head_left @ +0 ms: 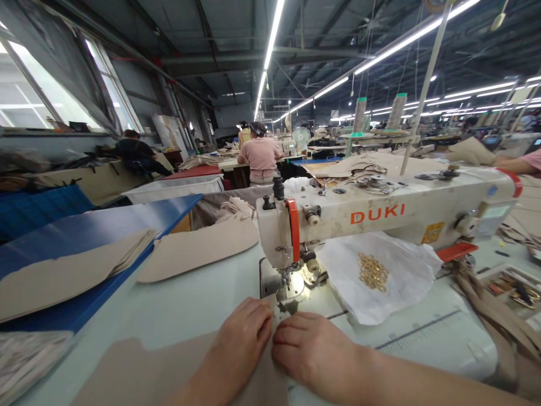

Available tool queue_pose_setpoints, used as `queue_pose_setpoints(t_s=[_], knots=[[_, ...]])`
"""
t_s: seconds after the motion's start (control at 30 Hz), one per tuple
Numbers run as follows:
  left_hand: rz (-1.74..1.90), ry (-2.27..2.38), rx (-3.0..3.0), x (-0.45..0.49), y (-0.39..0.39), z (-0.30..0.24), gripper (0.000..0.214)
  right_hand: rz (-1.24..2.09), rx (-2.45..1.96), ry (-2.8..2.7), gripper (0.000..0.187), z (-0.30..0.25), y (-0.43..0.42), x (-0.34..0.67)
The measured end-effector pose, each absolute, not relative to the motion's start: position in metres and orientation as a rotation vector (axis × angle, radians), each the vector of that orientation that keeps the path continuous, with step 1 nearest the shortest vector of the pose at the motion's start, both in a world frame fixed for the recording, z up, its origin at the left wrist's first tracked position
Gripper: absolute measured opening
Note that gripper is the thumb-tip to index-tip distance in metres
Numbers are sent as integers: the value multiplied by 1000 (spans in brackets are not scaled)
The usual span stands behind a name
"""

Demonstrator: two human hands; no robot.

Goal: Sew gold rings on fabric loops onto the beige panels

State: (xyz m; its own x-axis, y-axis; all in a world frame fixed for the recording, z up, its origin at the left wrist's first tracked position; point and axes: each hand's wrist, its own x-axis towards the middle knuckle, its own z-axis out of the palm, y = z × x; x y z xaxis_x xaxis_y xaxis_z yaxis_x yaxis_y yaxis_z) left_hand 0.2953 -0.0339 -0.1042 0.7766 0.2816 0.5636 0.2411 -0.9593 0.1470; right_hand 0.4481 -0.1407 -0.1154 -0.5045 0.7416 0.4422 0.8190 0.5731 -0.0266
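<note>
In the head view a beige fabric panel (156, 366) lies on the pale sewing table in front of me. My left hand (240, 347) is closed, its fingertips pinching the panel near its right edge. Close beside it, my right hand (315, 347) is closed too, with curled fingers on the same edge; its fingertips are partly hidden. Both hands are just in front of the needle and presser foot (291, 276) of a white sewing machine (380, 208) with an orange band. A corner of the fabric reaches up to the metal needle plate.
Right of the needle, gold metal rings (372, 272) lie on a white sheet (338, 276). A stack of beige panels (76, 270) rests on a blue table (127, 220) at left, another panel (203, 248) behind. A parts tray (513, 287) stands at right. Other people sit farther back.
</note>
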Motion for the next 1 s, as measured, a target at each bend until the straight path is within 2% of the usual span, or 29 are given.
queue_pose_setpoints(t_s=[0.4,0.67,1.0], knots=[[928,372,3017,297,-33,-107,29,-208,-1244,-2361,21,-112,-141,448],[990,339,3027,296,-34,-106,33,-172,-1256,-2390,13,-114,-141,449],[1004,325,3036,297,-33,-103,34,-180,-1264,-2402,14,-112,-141,450]])
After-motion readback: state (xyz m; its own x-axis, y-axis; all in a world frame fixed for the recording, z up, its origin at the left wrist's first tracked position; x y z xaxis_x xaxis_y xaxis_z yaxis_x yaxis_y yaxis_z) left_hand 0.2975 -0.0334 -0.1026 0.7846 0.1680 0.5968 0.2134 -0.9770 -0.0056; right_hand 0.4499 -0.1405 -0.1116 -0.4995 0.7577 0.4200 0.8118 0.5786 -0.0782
